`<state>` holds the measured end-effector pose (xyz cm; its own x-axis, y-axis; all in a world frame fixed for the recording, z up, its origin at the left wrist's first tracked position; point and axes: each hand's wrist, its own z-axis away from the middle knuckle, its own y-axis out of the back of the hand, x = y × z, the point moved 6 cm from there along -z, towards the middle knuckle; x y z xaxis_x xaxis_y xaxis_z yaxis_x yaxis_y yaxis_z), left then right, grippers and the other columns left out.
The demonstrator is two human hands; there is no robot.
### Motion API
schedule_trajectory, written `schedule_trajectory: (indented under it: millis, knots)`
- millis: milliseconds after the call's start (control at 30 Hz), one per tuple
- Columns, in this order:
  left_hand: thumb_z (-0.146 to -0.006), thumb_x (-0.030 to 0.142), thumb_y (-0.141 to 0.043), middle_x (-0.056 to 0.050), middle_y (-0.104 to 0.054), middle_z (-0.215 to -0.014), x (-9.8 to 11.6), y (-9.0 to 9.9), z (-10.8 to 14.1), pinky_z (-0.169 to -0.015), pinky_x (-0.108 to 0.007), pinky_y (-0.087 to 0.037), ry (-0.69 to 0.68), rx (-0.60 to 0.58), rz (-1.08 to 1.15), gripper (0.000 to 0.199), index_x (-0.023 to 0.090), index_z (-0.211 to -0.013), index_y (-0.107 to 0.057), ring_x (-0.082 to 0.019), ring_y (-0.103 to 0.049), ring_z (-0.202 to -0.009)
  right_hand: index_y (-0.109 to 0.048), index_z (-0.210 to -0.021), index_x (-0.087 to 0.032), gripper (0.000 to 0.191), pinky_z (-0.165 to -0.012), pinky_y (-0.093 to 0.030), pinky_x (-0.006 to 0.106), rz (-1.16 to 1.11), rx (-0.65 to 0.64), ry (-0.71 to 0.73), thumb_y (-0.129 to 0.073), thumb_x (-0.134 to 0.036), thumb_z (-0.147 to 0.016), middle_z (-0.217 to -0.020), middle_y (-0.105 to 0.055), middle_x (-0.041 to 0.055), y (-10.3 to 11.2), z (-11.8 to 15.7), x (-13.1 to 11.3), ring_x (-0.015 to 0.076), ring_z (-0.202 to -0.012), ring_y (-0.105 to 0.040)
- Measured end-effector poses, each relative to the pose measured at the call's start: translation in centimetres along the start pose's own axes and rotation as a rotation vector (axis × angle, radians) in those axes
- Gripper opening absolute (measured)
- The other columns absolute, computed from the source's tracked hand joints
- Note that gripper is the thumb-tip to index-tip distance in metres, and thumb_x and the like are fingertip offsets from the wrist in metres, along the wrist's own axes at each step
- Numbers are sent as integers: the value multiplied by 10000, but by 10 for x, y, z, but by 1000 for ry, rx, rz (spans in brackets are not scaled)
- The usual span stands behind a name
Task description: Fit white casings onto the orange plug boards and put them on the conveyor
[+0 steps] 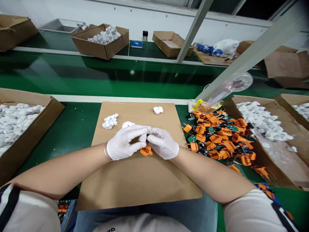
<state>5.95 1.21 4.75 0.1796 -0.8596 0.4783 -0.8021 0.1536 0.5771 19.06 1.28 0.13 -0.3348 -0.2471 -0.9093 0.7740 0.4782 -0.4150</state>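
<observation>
My left hand (123,143) and my right hand (163,145), both in white gloves, meet above a flat cardboard sheet (137,183). Their fingers close around a small white piece (143,138). An orange plug housing (146,150) sticks out below them, partly hidden by the fingers, and its exact grip is hard to see. Another white lump (127,124) lies just beyond my left hand. Farther up the sheet sit a small heap of white pieces (110,121) and a white cluster (157,110). To my right lies a large pile of orange plugs with green circuit boards (219,137).
Cardboard boxes of white pieces stand at left (29,129) and right (263,129). A green conveyor belt (96,77) runs across beyond the sheet. Farther back are more boxes, a small blue scale (136,44) and a white bag (225,47). A metal strut and small fan (238,83) stand at right.
</observation>
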Motion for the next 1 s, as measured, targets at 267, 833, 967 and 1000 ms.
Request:
schedule_trajectory:
  millis: [267,833,967,1000]
  knots:
    - [-1022,348,-665,7,-801,-821,-6,-1,5,-941,-396,-594,6,-12,-28,441,296,-1444,-551,-222,-785,-990,-770,-836,-206,334,-737,-524,349,45,87,-41,-874,-516,-765,-841,-758,46,17,5,17,184,-756,-646]
    - [-958,371,-754,-89,-823,-1178,-2,4,12,-876,-417,-634,14,87,-60,471,295,-1373,-545,-238,-799,-1012,-645,-732,-185,438,-797,-445,349,74,-173,11,-661,-555,-965,-745,-603,19,-10,2,1,179,-768,-543]
    - [-914,372,-763,-40,-826,-1012,-9,2,12,-876,-454,-582,112,84,-230,304,300,-1199,-688,-249,-765,-952,-640,-794,-192,391,-774,-463,328,110,-35,-31,-735,-557,-898,-765,-596,1,-7,0,2,158,-746,-511]
    - [-910,378,-760,-32,-821,-961,-10,0,11,-868,-463,-566,121,66,-271,259,308,-1156,-721,-255,-752,-934,-658,-828,-190,375,-762,-473,321,129,7,-67,-771,-545,-866,-774,-611,1,-5,0,3,156,-748,-521]
